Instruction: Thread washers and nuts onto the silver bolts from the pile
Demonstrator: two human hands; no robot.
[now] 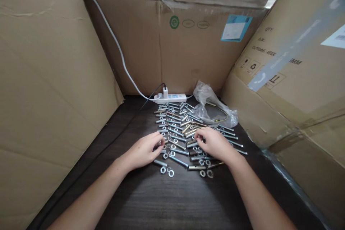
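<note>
Rows of bolts, metal sleeves, nuts and washers lie on the dark table. At the left edge of the rows is my left hand, its fingers curled down over the parts; what its fingertips hold, if anything, is hidden. My right hand rests over the right-hand rows, thumb and fingers bent close together beside the sleeves. Whatever might be between those fingertips is too small to make out.
Behind the rows lies a white power strip with a plugged-in charger and cables. A clear plastic bag sits at the back right. Cardboard walls enclose the left, back and right sides.
</note>
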